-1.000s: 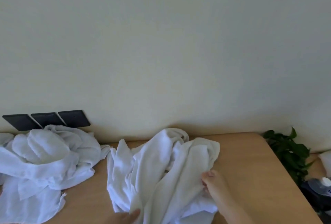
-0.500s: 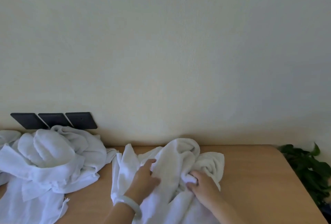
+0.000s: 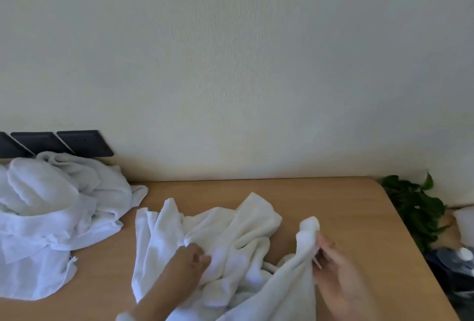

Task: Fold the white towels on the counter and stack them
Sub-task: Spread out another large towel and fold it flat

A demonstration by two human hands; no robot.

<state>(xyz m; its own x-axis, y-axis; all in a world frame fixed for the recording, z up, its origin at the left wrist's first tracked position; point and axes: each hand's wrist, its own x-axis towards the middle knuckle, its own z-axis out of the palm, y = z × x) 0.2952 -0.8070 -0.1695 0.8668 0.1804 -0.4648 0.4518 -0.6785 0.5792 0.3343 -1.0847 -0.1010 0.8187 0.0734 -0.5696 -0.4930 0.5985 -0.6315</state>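
A crumpled white towel (image 3: 230, 241) lies spread on the wooden counter (image 3: 333, 205) in front of me. My right hand (image 3: 336, 272) grips a bunched corner of it and holds that corner up off the counter at the right. In the towel's middle, my left hand (image 3: 189, 261) pinches a fold of the cloth. A heap of more unfolded white towels (image 3: 51, 218) sits at the left, against the wall.
Three dark wall plates (image 3: 59, 142) are on the wall behind the heap. A green plant (image 3: 415, 210) stands past the counter's right edge, with dark objects (image 3: 451, 274) below it. Bare wood shows between the two towel piles and at the far right.
My right hand has pulled a towel corner out to the right and raised it. My left hand shifted toward the towel's middle. The towel has spread out flatter.
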